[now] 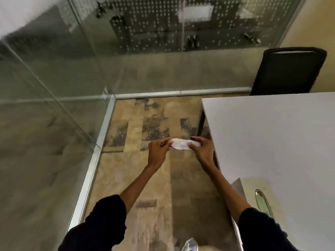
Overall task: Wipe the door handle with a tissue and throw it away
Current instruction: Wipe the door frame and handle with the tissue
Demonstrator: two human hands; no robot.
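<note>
1. Above the patterned floor [137, 171], both hands are holding a white tissue [181, 144] stretched between them.
2. Left hand [157, 151] is pinching the tissue's left end with its fingertips closed on it.
3. Right hand [201, 147] is gripping the right end, thumb pressing on top.
4. Dark sleeves [107, 218] are covering both upper forearms.
5. Just right of the hands, a white surface [272, 138] is standing, with a black chair [288, 71] behind it.
6. Glass walls [59, 66] are enclosing the corner ahead.
</note>
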